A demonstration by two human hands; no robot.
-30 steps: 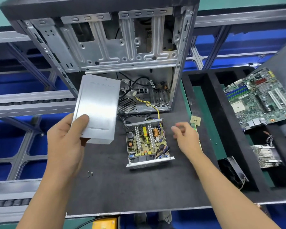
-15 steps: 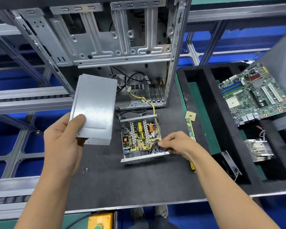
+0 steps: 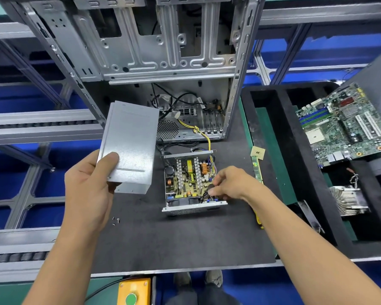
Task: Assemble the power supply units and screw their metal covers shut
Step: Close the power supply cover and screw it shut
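Head view: left grip point(image 3: 87, 188) clamps cover point(image 3: 129, 144); right grip point(image 3: 231, 183) pinches wires point(image 3: 207, 195)

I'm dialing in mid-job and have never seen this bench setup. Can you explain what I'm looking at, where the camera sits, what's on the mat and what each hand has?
There is no machine here, only a person's two bare hands. The single view comes from a camera worn on the head, looking forward and down.

The left hand holds the metal cover up off the black mat. The right hand reaches into the open power supply unit, fingertips at the wires near its front right corner; exactly what they pinch is hard to tell.

Behind it stands an empty computer case, with yellow and black wires running toward the unit. A few loose screws lie on the mat. To the right, a foam tray carries a motherboard and a heatsink.
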